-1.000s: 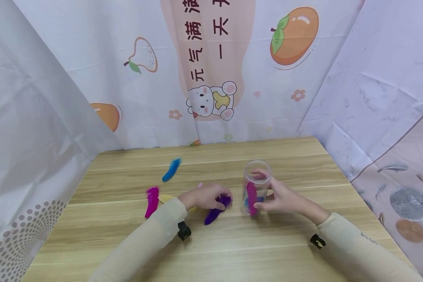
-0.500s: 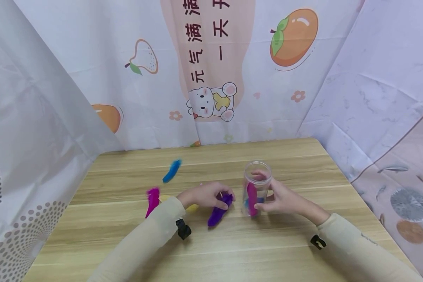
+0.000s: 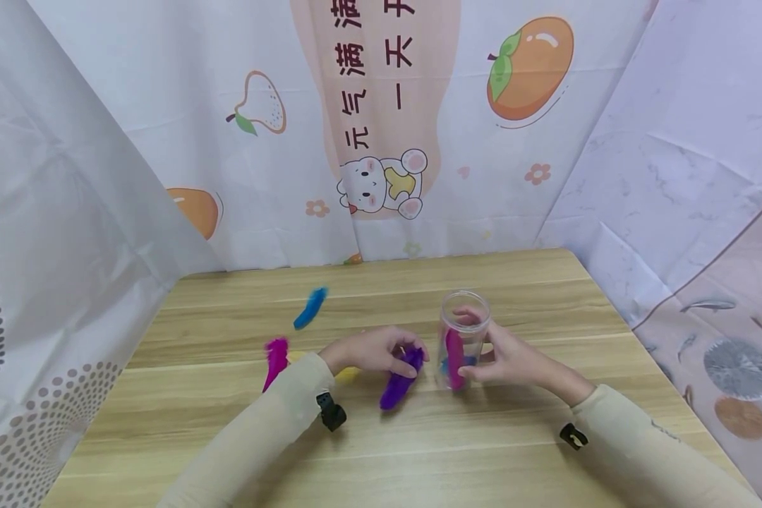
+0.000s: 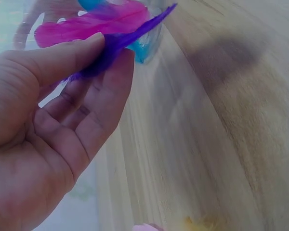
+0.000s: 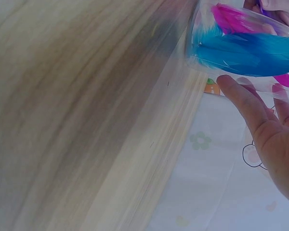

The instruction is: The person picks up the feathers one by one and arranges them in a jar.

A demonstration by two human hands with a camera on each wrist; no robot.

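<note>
My left hand pinches a purple feather between thumb and fingers, just left of a clear jar. In the left wrist view the feather's slim end sticks out past the fingertips and overlaps the jar. My right hand holds the upright, lidless jar from its right side, thumb in front and fingers behind. Inside the jar a magenta feather leans against the near wall. A bright blue feather shows through the wall in the right wrist view.
Left on the wooden table lie a blue feather, a magenta one and a yellow one, partly behind the left arm. A pale pink tip shows low in the left wrist view. A printed curtain backs the table.
My left hand has shifted a little to the right with the purple feather, closer to the jar, and more of the feather shows. The right hand and jar have stayed put.
</note>
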